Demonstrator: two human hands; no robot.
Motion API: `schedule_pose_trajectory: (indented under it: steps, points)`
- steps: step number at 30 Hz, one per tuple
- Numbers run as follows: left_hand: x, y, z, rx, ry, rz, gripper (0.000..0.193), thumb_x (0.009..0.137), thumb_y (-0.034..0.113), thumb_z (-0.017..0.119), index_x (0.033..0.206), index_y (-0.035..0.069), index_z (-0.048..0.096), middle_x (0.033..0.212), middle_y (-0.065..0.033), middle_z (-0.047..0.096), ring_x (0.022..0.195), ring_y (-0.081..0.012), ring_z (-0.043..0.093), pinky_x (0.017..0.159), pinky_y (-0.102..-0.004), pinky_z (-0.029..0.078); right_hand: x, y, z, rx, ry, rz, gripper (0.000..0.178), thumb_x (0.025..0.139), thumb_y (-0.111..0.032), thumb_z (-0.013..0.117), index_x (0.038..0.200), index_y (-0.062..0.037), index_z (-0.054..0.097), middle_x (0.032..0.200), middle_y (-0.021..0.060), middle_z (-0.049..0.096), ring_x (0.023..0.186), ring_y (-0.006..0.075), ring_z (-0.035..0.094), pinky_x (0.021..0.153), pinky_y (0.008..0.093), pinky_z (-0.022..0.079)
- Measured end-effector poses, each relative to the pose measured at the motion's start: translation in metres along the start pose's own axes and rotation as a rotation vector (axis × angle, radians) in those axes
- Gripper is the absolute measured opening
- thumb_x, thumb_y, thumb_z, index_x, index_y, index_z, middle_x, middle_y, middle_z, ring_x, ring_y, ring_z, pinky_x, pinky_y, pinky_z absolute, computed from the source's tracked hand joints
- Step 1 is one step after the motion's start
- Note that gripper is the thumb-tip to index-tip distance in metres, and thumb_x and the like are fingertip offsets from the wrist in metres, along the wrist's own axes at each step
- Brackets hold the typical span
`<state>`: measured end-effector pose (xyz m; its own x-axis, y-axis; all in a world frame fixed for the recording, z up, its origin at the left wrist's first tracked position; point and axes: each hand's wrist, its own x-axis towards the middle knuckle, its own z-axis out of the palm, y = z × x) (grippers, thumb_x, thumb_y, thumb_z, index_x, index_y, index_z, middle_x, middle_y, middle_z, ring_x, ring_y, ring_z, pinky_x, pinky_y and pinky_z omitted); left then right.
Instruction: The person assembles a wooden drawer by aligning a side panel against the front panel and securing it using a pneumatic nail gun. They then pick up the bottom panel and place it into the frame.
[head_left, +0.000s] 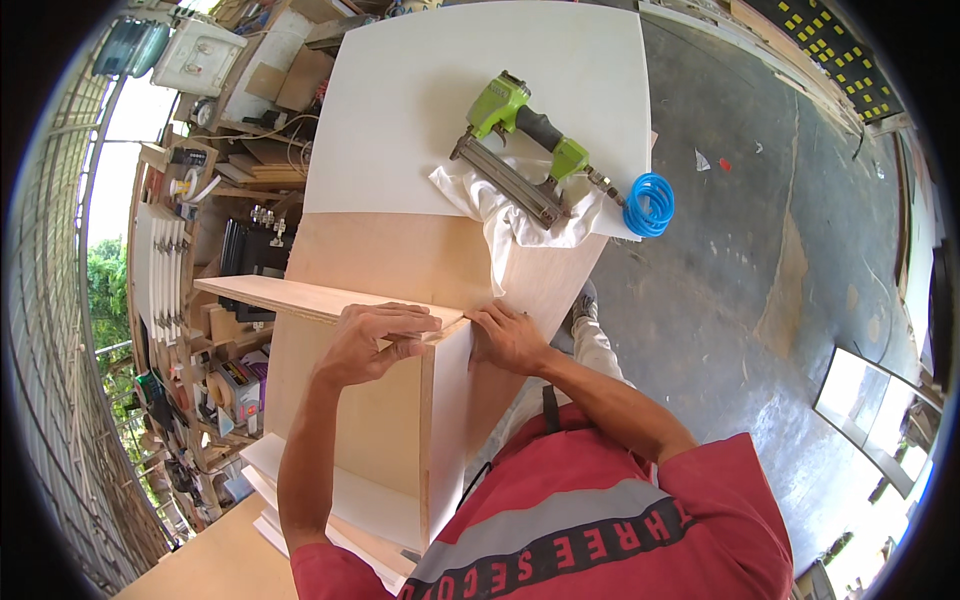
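A narrow plywood board [290, 294] meets a white-faced plywood panel [452, 420] at a corner, the two forming part of a box-like piece on the bench. My left hand [375, 342] is closed at the board near this corner, fingers reaching over it and thumb below. On the other side of the joint, my right hand [508, 338] grips the panel's top end, with its fingertips at the corner. Part of the joint is hidden by my fingers. Beyond my hands lies a green nail gun [515, 150] on a crumpled white cloth [545, 222].
A coiled blue air hose [650, 205] connects to the nail gun at the worktop's right edge. A large white sheet [390, 110] covers the far bench. Shelves with tools and boards [235, 390] line the left. Grey concrete floor [700, 280] extends to the right.
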<state>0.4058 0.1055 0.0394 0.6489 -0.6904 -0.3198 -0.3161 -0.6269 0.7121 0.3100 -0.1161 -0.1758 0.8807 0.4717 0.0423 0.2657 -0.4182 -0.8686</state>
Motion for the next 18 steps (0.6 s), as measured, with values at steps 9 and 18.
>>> schedule_pose_trajectory:
  steps: [9,18]
  points:
    - [0.006,0.002,-0.001,-0.050,-0.015,-0.056,0.038,0.091,0.029,0.079,0.122,0.007,0.077,0.118,-0.0123,0.078,0.108,-0.0303,0.076,0.100,-0.0426,0.057,-0.009,-0.125,-0.017,0.393,0.219,0.286,0.131,0.067,-0.063,0.089,0.158,0.0018,0.020,0.158,0.0351,0.023,0.152,0.0513,0.022,0.124,0.0548,0.027]
    - [-0.002,-0.002,0.004,-0.189,0.009,-0.120,0.031,0.094,0.019,0.077,0.123,0.007,0.077,0.115,-0.0095,0.079,0.098,-0.0219,0.078,0.089,-0.0350,0.063,0.022,-0.139,0.019,0.582,0.381,0.378,0.107,0.068,-0.032,0.078,0.150,0.0043,0.021,0.150,0.0333,0.026,0.148,0.0561,0.017,0.119,0.0633,0.022]
